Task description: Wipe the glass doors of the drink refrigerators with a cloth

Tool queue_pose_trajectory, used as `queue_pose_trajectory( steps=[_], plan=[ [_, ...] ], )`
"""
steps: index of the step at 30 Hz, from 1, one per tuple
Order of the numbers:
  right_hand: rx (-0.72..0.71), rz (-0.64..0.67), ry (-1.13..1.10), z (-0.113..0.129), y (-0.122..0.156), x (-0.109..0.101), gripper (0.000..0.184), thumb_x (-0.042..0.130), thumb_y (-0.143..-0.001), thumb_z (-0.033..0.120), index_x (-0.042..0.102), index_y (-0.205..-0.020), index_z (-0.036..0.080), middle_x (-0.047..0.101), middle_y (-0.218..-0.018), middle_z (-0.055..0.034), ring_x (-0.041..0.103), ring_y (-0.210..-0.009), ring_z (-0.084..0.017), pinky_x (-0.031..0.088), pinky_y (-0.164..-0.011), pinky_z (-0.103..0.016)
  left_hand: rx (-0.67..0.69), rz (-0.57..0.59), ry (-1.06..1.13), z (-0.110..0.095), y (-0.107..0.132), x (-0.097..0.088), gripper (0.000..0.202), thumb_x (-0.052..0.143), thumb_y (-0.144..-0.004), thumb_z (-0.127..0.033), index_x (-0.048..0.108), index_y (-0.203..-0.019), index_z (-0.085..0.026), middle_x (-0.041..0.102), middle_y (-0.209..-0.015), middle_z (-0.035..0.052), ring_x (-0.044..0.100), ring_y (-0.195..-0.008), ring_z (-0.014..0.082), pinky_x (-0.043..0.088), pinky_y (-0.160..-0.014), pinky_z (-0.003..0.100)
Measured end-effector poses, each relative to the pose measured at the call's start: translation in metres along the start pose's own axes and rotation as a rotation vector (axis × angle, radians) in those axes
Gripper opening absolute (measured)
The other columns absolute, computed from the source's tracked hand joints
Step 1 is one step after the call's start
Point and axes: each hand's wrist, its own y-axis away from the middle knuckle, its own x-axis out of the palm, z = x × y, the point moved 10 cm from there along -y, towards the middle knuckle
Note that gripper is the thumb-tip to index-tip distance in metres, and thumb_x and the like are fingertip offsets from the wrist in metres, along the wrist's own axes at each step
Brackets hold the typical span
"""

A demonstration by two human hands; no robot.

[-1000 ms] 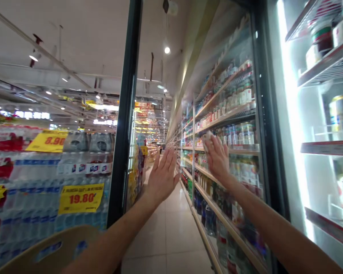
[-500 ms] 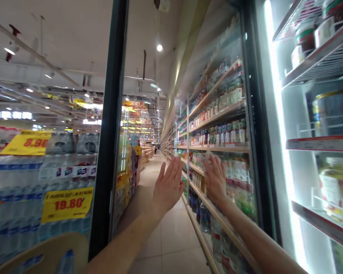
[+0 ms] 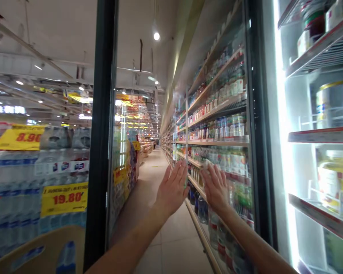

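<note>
My left hand (image 3: pixel 173 186) lies flat against the glass door (image 3: pixel 148 236), its fingers stretched out and nothing in it. To its right, my right hand (image 3: pixel 216 186) presses on the same pane with fingers extended. A small whitish piece, like a cloth (image 3: pixel 206 164), peeks out at its fingertips; most of it is hidden under the hand. The door stands open, with a dark frame (image 3: pixel 101 125) along its left side and another dark upright at its right. Bottles and shelves show through or on the glass behind both hands.
At right is a lit cooler with wire shelves (image 3: pixel 317 137) holding jars and cans. Stacked packs of bottled water (image 3: pixel 14 182) with yellow price signs (image 3: pixel 64 198) stand at left. A beige, slotted chair-like back (image 3: pixel 50 247) is at lower left. A tiled aisle runs ahead.
My right hand has moved slightly down on the glass with the whitish cloth. My left hand stays against the pane, shifted a little right in view. The camera view has shifted.
</note>
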Motion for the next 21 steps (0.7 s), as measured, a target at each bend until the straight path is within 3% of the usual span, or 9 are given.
queue_pose_trajectory(
  steps=[2, 5, 7, 9, 12, 14, 16, 19, 21],
  plan=[
    [-0.013, 0.007, 0.026, -0.006, 0.009, 0.000, 0.061, 0.042, -0.086, 0.016, 0.026, -0.142, 0.035, 0.032, -0.148, -0.0053, 0.028, -0.137, -0.025, 0.023, -0.110, -0.052, -0.003, 0.016, 0.005, -0.003, 0.003, 0.003, 0.061, 0.037, -0.090, -0.044, 0.029, -0.140, -0.012, 0.029, -0.147, 0.0058, 0.019, -0.139, 0.0195, 0.020, -0.113, 0.040],
    [0.305, -0.046, 0.097, -0.070, 0.021, -0.009, 0.056, 0.037, -0.089, 0.020, 0.024, -0.143, 0.031, 0.032, -0.148, -0.0101, 0.030, -0.136, -0.028, 0.026, -0.105, -0.059, -0.007, 0.040, 0.016, -0.005, 0.006, 0.006, 0.063, 0.038, -0.089, -0.044, 0.025, -0.142, -0.012, 0.028, -0.148, 0.0060, 0.018, -0.139, 0.0193, 0.020, -0.113, 0.040],
    [0.487, -0.095, 0.106, -0.094, 0.029, -0.015, 0.055, 0.034, -0.090, 0.023, 0.023, -0.143, 0.028, 0.028, -0.149, -0.0126, 0.028, -0.136, -0.031, 0.027, -0.102, -0.063, -0.010, 0.053, 0.022, -0.006, 0.006, 0.007, 0.064, 0.038, -0.089, -0.044, 0.023, -0.143, -0.012, 0.028, -0.148, 0.0064, 0.018, -0.139, 0.0197, 0.020, -0.113, 0.040],
    [0.466, -0.103, 0.075, -0.079, 0.029, -0.014, 0.055, 0.033, -0.090, 0.023, 0.022, -0.144, 0.028, 0.025, -0.150, -0.0118, 0.023, -0.138, -0.031, 0.027, -0.103, -0.062, -0.015, 0.056, 0.022, -0.006, 0.008, 0.008, 0.064, 0.038, -0.089, -0.044, 0.023, -0.143, -0.012, 0.028, -0.148, 0.0069, 0.017, -0.140, 0.0203, 0.019, -0.113, 0.041],
    [0.168, -0.013, 0.001, -0.015, 0.026, -0.003, 0.062, 0.037, -0.088, 0.017, 0.018, -0.145, 0.031, 0.022, -0.152, -0.0079, 0.019, -0.140, -0.028, 0.026, -0.107, -0.055, -0.002, 0.034, 0.012, -0.009, 0.011, 0.006, 0.061, 0.037, -0.089, -0.043, 0.028, -0.141, -0.012, 0.030, -0.147, 0.0067, 0.017, -0.140, 0.0196, 0.017, -0.114, 0.041],
    [0.004, 0.043, -0.018, 0.009, 0.031, 0.002, 0.065, 0.041, -0.086, 0.014, 0.018, -0.144, 0.034, 0.024, -0.151, -0.0055, 0.021, -0.139, -0.026, 0.025, -0.109, -0.052, 0.023, 0.023, 0.003, -0.011, 0.015, 0.005, 0.059, 0.038, -0.089, -0.043, 0.032, -0.139, -0.012, 0.031, -0.147, 0.0060, 0.019, -0.139, 0.0194, 0.016, -0.114, 0.040],
    [0.005, 0.049, 0.005, -0.004, 0.036, 0.002, 0.065, 0.041, -0.086, 0.015, 0.019, -0.143, 0.035, 0.026, -0.151, -0.0053, 0.025, -0.138, -0.026, 0.024, -0.110, -0.053, 0.044, 0.029, -0.004, -0.013, 0.020, 0.005, 0.058, 0.038, -0.089, -0.043, 0.035, -0.138, -0.013, 0.030, -0.147, 0.0055, 0.020, -0.139, 0.0195, 0.016, -0.114, 0.040],
    [0.313, -0.055, 0.078, -0.064, 0.040, -0.011, 0.058, 0.037, -0.089, 0.020, 0.020, -0.144, 0.031, 0.025, -0.150, -0.0096, 0.027, -0.137, -0.030, 0.025, -0.106, -0.060, 0.048, 0.041, -0.012, -0.014, 0.024, 0.006, 0.058, 0.038, -0.089, -0.043, 0.033, -0.139, -0.013, 0.030, -0.147, 0.0052, 0.021, -0.139, 0.0191, 0.016, -0.114, 0.039],
    [0.455, -0.102, 0.085, -0.078, 0.042, -0.016, 0.056, 0.034, -0.090, 0.022, 0.019, -0.144, 0.029, 0.023, -0.151, -0.0106, 0.026, -0.137, -0.031, 0.026, -0.103, -0.063, 0.040, 0.039, -0.014, -0.014, 0.025, 0.007, 0.059, 0.038, -0.089, -0.043, 0.032, -0.140, -0.014, 0.030, -0.147, 0.0054, 0.021, -0.139, 0.0186, 0.016, -0.114, 0.038]
  ],
)
